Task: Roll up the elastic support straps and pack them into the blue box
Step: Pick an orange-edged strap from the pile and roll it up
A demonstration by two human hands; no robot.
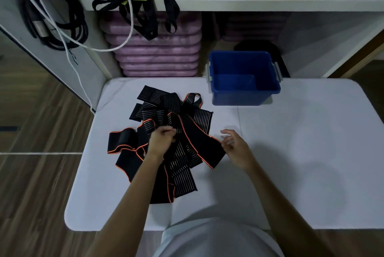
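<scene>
- Elastic support straps (pixel 166 142) lay in a loose tangled heap on the left half of the white bench (pixel 291 153), reaching from near the far edge down toward the near edge.
- They looked light, soft and limp, likely to drape and snag on one another when one was lifted, so a single strap would probably need teasing free before rolling.
- Judging by the ribbed weave, they should stretch and spring back, so a roll would likely loosen unless kept tight.
- A free end seemed the best place to take hold, so the band could be wound from that end along its length.
- The straps were black, some ribbed with fine pale lines, others plain with a bright orange edging; one at the left side of the heap showed a smooth dark patch, possibly a fastening tab.
- The left hand (pixel 161 140) was over the middle of the heap with fingers curled, pinching a fold of an orange-edged strap.
- The right hand (pixel 233 145) was at the heap's right edge with fingers loosely spread; whether its fingertips touched the strap end there was unclear.
- The blue box (pixel 244 79) stood open and apparently empty at the far edge of the bench, just beyond the heap to its right.
</scene>
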